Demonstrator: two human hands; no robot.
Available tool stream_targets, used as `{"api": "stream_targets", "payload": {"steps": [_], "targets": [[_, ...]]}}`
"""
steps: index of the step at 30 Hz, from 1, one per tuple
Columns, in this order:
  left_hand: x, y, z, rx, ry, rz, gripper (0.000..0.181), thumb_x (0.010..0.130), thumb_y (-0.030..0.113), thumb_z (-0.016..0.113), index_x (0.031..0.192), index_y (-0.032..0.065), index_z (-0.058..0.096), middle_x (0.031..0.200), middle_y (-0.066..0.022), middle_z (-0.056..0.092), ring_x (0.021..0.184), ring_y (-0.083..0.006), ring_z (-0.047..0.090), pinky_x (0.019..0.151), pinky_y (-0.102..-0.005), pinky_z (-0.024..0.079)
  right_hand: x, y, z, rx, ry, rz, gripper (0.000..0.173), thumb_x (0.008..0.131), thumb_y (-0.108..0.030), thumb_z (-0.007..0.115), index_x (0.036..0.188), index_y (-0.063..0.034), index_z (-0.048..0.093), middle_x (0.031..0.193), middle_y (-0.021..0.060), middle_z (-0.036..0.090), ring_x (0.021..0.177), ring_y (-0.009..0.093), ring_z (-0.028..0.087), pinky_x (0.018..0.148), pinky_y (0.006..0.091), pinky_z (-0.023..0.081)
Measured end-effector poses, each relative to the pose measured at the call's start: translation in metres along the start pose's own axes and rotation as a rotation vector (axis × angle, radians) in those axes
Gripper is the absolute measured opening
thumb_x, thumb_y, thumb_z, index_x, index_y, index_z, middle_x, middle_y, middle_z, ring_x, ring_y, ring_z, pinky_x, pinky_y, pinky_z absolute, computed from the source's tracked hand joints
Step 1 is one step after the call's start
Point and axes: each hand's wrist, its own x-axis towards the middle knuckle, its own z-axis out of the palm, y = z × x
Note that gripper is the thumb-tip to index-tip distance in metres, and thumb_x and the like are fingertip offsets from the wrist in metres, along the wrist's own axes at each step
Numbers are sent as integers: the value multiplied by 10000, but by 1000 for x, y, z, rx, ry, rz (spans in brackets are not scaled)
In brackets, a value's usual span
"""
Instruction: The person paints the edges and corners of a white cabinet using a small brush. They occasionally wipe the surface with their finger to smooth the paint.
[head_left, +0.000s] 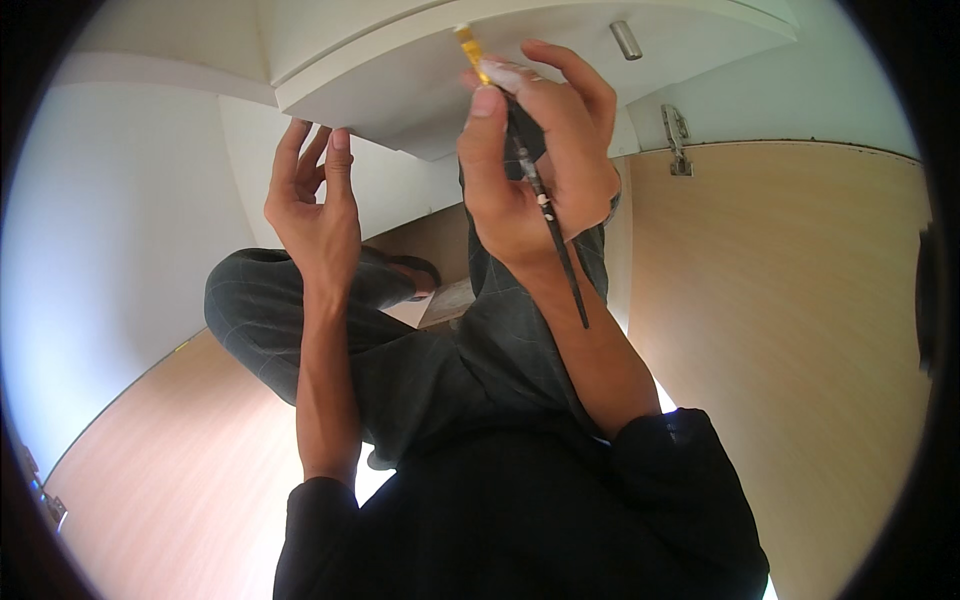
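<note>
A thin paintbrush (551, 217) with a dark, paint-spotted handle and a gold-coloured ferrule is pinched between the thumb and fingers of my right hand (544, 150). Its whitish tip points up at the edge of a white drawer front (405, 90); whether it touches cannot be told. White paint marks a finger of that hand. My left hand (319, 180) is raised at the drawer front's lower left edge, with fingertips against or behind it and partly hidden. A cylindrical metal knob (625, 40) sticks out from the front, right of the brush.
Wood-grain door panels stand at the right (772, 300) and lower left (165, 465). A metal hinge (677, 141) joins the right one to the white cabinet. A white panel (135, 202) rises at the left. My bent legs (262, 315) are below the drawer.
</note>
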Motion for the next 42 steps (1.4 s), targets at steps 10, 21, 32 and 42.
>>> {"api": "stream_targets", "payload": {"steps": [10,21,32,42], "targets": [[1,2,0,10,6,-13,453,955,203,706,1295,-66,576,1081,-217,719,1026,-235,700,843,-325,563,-3,1,4,8,15,-33,241,761,14,720,997,-26,695,900,60,752,1020,290,658,911,355,418],[1,7,0,7,-2,-61,426,950,140,703,1296,-74,577,1143,-207,697,1109,-256,677,850,-316,555,-2,-10,0,72,8,8,253,757,49,717,998,-17,680,901,93,739,957,303,671,891,378,483],[6,23,-3,2,-57,-43,447,953,156,696,1310,-82,572,1181,-233,684,1126,-271,673,829,-325,566,-13,-35,17,390,198,365,203,889,86,622,1089,64,602,1142,258,668,1110,301,666,848,315,576],[1,24,-13,2,-80,-28,427,947,144,698,1293,-82,588,1167,-229,691,1164,-303,658,804,-332,578,-19,-27,28,290,177,246,160,917,78,597,1077,76,592,1134,272,667,1112,355,674,885,359,596]]}}
